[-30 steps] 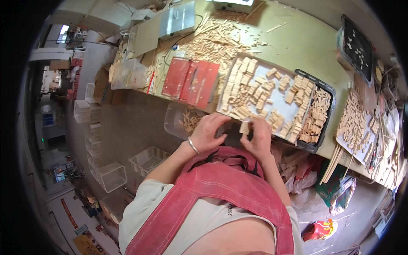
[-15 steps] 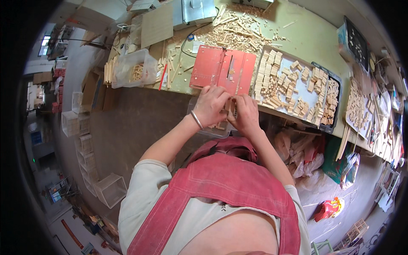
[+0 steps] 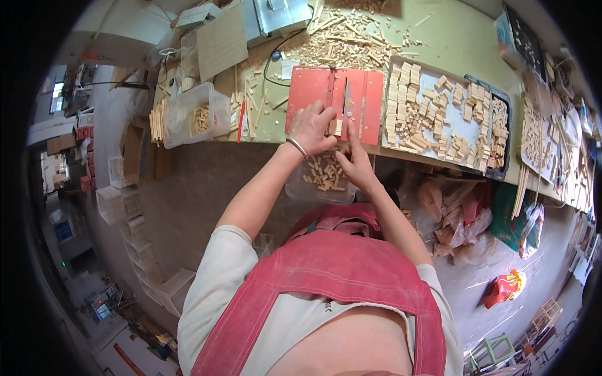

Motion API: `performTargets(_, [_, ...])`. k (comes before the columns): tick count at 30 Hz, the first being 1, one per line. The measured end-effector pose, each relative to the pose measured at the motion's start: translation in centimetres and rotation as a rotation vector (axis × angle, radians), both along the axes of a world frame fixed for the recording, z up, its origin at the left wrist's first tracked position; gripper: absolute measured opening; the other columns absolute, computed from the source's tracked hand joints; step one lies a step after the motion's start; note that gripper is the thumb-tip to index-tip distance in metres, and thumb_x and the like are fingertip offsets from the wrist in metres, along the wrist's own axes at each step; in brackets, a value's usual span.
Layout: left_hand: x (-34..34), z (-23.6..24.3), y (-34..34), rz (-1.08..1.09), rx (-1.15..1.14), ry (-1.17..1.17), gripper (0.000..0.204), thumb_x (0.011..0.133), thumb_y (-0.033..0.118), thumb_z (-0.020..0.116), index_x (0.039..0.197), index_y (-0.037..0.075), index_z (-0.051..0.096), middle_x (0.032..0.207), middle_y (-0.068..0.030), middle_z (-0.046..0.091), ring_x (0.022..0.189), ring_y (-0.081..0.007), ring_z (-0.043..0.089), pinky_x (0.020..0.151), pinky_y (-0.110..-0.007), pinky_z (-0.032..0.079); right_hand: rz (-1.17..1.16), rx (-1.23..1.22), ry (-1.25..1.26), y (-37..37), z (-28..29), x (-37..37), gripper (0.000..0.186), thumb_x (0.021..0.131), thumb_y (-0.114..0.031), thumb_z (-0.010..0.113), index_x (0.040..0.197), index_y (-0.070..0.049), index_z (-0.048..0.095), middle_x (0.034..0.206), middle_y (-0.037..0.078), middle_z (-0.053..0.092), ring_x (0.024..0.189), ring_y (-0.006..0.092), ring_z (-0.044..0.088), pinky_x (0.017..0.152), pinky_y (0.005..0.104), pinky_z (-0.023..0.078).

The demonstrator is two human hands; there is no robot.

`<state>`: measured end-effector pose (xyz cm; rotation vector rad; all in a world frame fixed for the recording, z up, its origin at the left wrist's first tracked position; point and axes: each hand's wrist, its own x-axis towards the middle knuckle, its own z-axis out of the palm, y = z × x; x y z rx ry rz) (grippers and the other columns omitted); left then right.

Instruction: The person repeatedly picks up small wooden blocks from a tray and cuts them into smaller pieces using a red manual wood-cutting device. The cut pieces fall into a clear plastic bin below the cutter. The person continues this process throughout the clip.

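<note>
A red metal saw plate [image 3: 307, 84] lies at the table's front edge, with a dark lengthwise slot and a narrow blade [image 3: 348, 91] standing in it. My left hand [image 3: 310, 130], a bracelet on its wrist, rests on the plate with bent fingers gripping a small wooden block [image 3: 336, 127] left of the slot. My right hand [image 3: 357, 166] is at the plate's front edge, its index finger stretched forward beside the block and its thumb apart. Below both hands, a clear plastic bin [image 3: 321, 194] holds many small wooden pieces [image 3: 326, 172].
A tray [image 3: 423, 81] of cut blocks stands right of the plate. Wood scraps [image 3: 351, 37] cover the table behind it. On the left are a clear tub [image 3: 216, 113] of sticks, a red pencil-like stick [image 3: 241, 121] and a black cable [image 3: 266, 69].
Both hands have moved from above the bin, where they were close together, forward onto the red plate. The left fingers now press a block there, and the bin's contents show.
</note>
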<state>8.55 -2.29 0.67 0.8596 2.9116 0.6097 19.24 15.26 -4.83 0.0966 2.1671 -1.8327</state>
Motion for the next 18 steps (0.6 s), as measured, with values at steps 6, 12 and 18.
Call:
performTargets(6, [0.1, 0.6, 0.4, -0.023, 0.005, 0.047, 0.044, 0.07, 0.027, 0.08, 0.108, 0.011, 0.066, 0.105, -0.0114, 0.059, 0.099, -0.0349, 0.064, 0.081, -0.049, 0.05, -0.012, -0.08, 0.046, -3.3, -3.3, 0.4, 0.114, 0.099, -0.007, 0.069, 0.173, -0.022, -0.016, 0.101, 0.014, 0.07, 0.087, 0.0239, 0.07, 0.084, 0.0385, 0.057])
performTargets(12, [-0.1, -0.2, 0.5, -0.024, 0.022, 0.022, 0.044, 0.069, 0.026, 0.082, 0.107, 0.011, 0.066, 0.106, -0.0115, 0.059, 0.099, -0.0351, 0.064, 0.081, -0.049, 0.051, 0.075, 0.028, -0.013, -2.5, -2.6, 0.3, 0.119, 0.098, -0.015, 0.073, 0.172, -0.022, -0.021, 0.107, 0.02, 0.074, 0.093, 0.0344, 0.075, 0.087, 0.0452, 0.058])
performTargets(18, [-0.6, -0.4, 0.6, 0.034, 0.023, -0.039, 0.044, 0.067, 0.024, 0.084, 0.106, 0.012, 0.068, 0.105, -0.0113, 0.06, 0.1, -0.0352, 0.065, 0.082, -0.05, 0.052, 0.0, 0.184, 0.014, 0.5, 0.5, 2.8, 0.111, 0.095, -0.013, 0.075, 0.176, -0.018, -0.001, 0.085, 0.013, 0.069, 0.073, 0.029, 0.069, 0.072, 0.0419, 0.056])
